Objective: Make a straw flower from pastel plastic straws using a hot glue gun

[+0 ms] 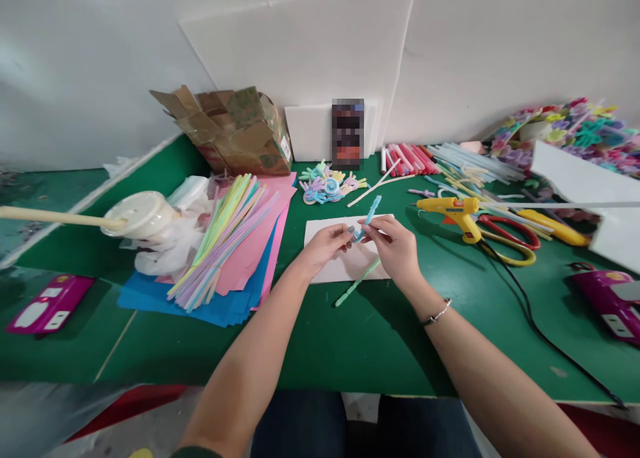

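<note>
Between my two hands is a blue pipe cleaner, twisted, with its upper end pointing up and to the right. My left hand pinches its lower end, where my fingers partly hide it. My right hand grips it a little higher, thumb and fingers closed. Both hands are above a white sheet of card on the green table. A twisted green pipe cleaner lies slantwise across the card's front edge, below my right hand. Behind the card sits a small heap of curled pastel pipe cleaner pieces.
Pastel pipe cleaners lie on coloured sheets at left, near a cardboard box and a lidded cup. At right are a yellow glue gun with a black cord, scissors and a purple power strip. A phone stands behind.
</note>
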Demonstrator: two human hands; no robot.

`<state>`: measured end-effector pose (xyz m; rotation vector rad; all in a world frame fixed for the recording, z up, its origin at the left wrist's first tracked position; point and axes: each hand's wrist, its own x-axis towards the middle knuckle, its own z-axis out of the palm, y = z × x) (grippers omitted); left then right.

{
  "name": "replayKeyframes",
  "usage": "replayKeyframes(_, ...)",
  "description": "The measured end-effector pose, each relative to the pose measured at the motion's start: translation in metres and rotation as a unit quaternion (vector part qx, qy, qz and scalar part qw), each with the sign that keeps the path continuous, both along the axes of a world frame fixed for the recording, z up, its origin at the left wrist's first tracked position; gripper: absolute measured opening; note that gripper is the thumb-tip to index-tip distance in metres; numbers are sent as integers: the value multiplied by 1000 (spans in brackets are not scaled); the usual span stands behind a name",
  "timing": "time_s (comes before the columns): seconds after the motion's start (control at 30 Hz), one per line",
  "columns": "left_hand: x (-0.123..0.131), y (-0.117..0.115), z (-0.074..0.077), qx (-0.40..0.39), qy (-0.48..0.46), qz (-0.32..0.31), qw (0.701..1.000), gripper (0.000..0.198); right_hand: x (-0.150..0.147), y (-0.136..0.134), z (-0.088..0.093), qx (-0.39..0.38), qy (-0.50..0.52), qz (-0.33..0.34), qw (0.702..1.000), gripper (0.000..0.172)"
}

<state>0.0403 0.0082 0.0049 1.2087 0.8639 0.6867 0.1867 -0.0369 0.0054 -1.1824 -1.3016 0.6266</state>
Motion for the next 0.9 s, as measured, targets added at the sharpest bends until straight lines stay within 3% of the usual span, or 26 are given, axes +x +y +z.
replayKeyframes(0.4, 1, 0, 2, -38, -56, -5, 998, 38, -3, -1, 0, 23, -64, -14, 998, 13)
replayKeyframes(0.63, -1, 2, -4, -59, -79, 8, 995, 33, -3, 0, -1, 26, -62, -6, 998, 14)
replayKeyframes(0.77, 1, 1, -3, -64, -110, 28, 991, 36, -1, 1, 1, 1, -7, -7, 1000, 11)
replayKeyframes(0.9, 5, 0, -2, -67, -131, 34, 989, 38, -2, 3, 0, -91, 136, -24, 986, 17)
